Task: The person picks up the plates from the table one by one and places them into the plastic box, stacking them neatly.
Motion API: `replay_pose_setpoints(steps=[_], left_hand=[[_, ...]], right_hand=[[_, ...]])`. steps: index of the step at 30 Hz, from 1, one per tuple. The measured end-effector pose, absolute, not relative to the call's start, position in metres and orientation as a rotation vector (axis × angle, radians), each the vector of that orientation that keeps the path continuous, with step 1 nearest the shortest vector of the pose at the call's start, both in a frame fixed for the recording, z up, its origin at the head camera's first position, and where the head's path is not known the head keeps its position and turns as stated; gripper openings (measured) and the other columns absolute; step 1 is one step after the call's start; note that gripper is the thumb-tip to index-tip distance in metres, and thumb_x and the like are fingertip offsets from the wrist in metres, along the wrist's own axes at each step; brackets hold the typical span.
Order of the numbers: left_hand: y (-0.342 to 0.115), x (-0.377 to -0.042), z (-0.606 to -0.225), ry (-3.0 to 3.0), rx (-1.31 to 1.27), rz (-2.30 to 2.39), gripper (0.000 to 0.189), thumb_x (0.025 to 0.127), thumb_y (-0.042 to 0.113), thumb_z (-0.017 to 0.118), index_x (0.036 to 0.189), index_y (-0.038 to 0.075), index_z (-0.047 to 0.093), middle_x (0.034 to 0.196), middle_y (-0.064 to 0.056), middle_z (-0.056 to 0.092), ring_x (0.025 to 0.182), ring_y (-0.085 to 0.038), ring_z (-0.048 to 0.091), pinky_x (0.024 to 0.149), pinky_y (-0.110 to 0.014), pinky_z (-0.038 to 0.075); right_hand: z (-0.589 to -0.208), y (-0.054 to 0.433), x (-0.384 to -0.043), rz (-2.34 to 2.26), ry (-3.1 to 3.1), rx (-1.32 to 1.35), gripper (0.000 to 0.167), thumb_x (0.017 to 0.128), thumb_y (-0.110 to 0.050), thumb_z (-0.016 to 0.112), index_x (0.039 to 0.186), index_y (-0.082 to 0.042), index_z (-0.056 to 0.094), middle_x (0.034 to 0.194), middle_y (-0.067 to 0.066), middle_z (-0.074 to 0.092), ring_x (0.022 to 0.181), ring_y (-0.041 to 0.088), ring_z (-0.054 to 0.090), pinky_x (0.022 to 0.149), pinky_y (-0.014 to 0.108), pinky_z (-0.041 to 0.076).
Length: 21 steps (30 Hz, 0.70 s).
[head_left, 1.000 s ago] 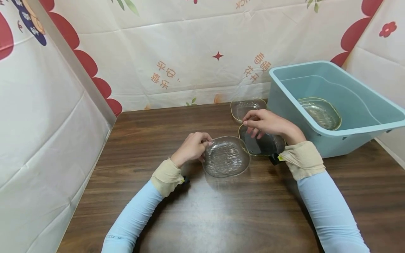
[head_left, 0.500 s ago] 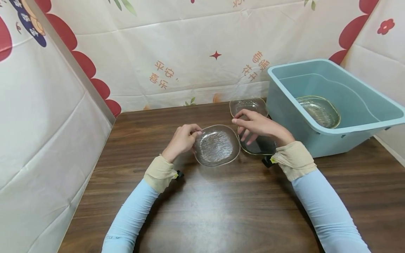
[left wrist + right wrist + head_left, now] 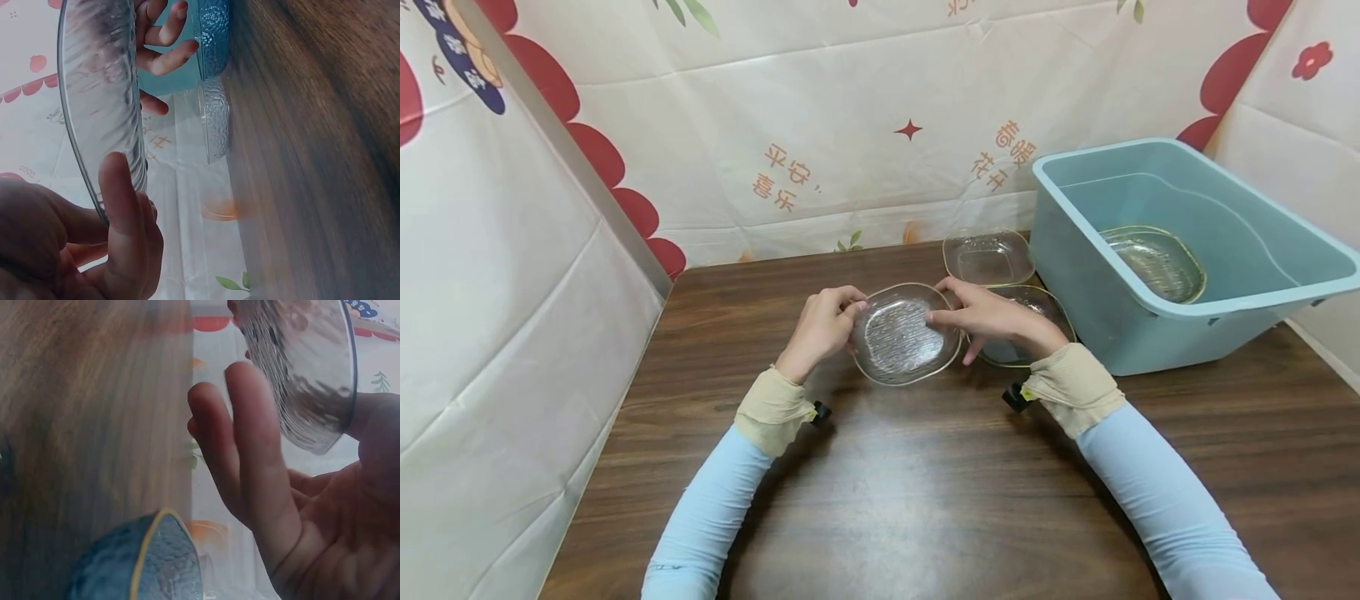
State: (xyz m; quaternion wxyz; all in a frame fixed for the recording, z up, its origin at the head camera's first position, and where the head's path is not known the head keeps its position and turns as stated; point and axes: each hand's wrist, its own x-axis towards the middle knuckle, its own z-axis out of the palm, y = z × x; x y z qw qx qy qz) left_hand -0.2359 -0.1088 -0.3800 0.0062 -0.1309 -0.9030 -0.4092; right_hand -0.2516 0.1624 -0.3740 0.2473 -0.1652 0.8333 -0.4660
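White cloth backdrop (image 3: 737, 125), printed, behind and beside a dark wood-grain table (image 3: 880, 517). Writing on it: left orange character group (image 3: 785, 177) reads 平安喜乐; right orange character group (image 3: 1002, 157) is slanted, looks like 春暖 plus two more, hard to make out. Letters at top edge cut off; dark blue banner (image 3: 467, 62) at upper left has pale characters, not legible. Also a red star (image 3: 908, 129) and red flower (image 3: 1312, 61). Clear ribbed dish (image 3: 902, 342), rounded, thin rim, sits between both hands, raised off the table and tilted, per wrist views. Left hand (image 3: 820, 329) pinches its left edge, thumb one side, fingers the other. Right hand (image 3: 996, 317) is spread around the right edge, thumb over the inside, fingers extended beyond; can't tell if it's gripping. Gold-rimmed dish (image 3: 1039, 302) on table partly hidden behind right hand; another clear dish (image 3: 988, 257) just behind it, near the backdrop. Light blue plastic tub (image 3: 1101, 283) to the right, at least one gold-rimmed clear dish (image 3: 1157, 267) inside. Beige wrist wraps (image 3: 772, 412) over light blue sleeves (image 3: 703, 517); small print (image 3: 666, 567) on left sleeve, too tiny to read.
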Motion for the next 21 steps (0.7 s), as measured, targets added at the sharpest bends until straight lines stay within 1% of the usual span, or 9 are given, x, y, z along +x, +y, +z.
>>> replay_pose_setpoints(steps=[2, 4, 8, 12, 15, 18, 21], left_hand=[[-0.108, -0.236, -0.38, -2.818, -0.407, -1.283, 0.02, 0.106, 0.017, 0.058, 0.113, 0.008, 0.075, 0.091, -0.01, 0.076, 0.044, -0.015, 0.065, 0.044, -0.031, 0.055], [-0.108, -0.236, -0.381, -2.818, -0.397, -1.282, 0.021, 0.106, 0.017, 0.058, 0.114, 0.007, 0.074, 0.091, -0.011, 0.077, 0.043, -0.014, 0.064, 0.044, -0.031, 0.055], [-0.108, -0.236, -0.382, -2.825, -0.374, -1.276, 0.02, 0.106, 0.016, 0.058, 0.113, 0.006, 0.074, 0.091, -0.011, 0.076, 0.043, -0.013, 0.064, 0.045, -0.03, 0.055], [-0.107, -0.237, -0.383, -2.807, -0.375, -1.299, 0.02, 0.106, 0.014, 0.057, 0.112, 0.004, 0.074, 0.09, -0.013, 0.076, 0.043, -0.014, 0.064, 0.045, -0.034, 0.058], [-0.107, -0.237, -0.383, -2.788, -0.374, -1.311, 0.019, 0.106, 0.014, 0.058, 0.111, 0.005, 0.074, 0.091, -0.013, 0.076, 0.042, -0.015, 0.064, 0.045, -0.036, 0.059], [-0.106, -0.237, -0.385, -2.79, -0.371, -1.298, 0.019, 0.105, 0.015, 0.059, 0.11, 0.006, 0.074, 0.09, -0.01, 0.076, 0.042, -0.014, 0.064, 0.045, -0.034, 0.058], [-0.107, -0.236, -0.384, -2.804, -0.36, -1.277, 0.018, 0.104, 0.017, 0.06, 0.109, 0.008, 0.075, 0.084, -0.009, 0.076, 0.042, -0.013, 0.065, 0.044, -0.031, 0.057]], right_hand=[[-0.377, 0.161, -0.252, -1.287, 2.247, -0.484, 0.046, 0.106, -0.025, 0.059, 0.141, -0.002, 0.039, 0.106, 0.02, 0.054, 0.066, 0.026, 0.065, 0.057, 0.048, 0.064], [-0.38, 0.16, -0.252, -1.314, 2.204, -0.511, 0.04, 0.107, -0.02, 0.055, 0.138, 0.0, 0.04, 0.105, 0.023, 0.056, 0.065, 0.025, 0.068, 0.056, 0.049, 0.064], [-0.384, 0.157, -0.253, -1.368, 2.13, -0.517, 0.038, 0.109, -0.015, 0.049, 0.14, 0.003, 0.037, 0.098, 0.027, 0.061, 0.064, 0.023, 0.072, 0.053, 0.045, 0.063], [-0.386, 0.155, -0.254, -1.417, 2.128, -0.487, 0.039, 0.108, -0.009, 0.05, 0.142, 0.006, 0.037, 0.095, 0.022, 0.059, 0.059, 0.021, 0.071, 0.05, 0.042, 0.062], [-0.387, 0.153, -0.255, -1.442, 2.144, -0.468, 0.038, 0.107, -0.005, 0.051, 0.141, 0.007, 0.039, 0.093, 0.018, 0.056, 0.054, 0.018, 0.068, 0.05, 0.041, 0.063], [-0.386, 0.152, -0.254, -1.446, 2.145, -0.455, 0.038, 0.106, -0.004, 0.051, 0.14, 0.008, 0.04, 0.089, 0.015, 0.056, 0.053, 0.019, 0.068, 0.051, 0.042, 0.063], [-0.386, 0.152, -0.253, -1.435, 2.14, -0.451, 0.037, 0.106, -0.004, 0.05, 0.139, 0.008, 0.04, 0.084, 0.012, 0.058, 0.055, 0.021, 0.071, 0.051, 0.042, 0.063]])
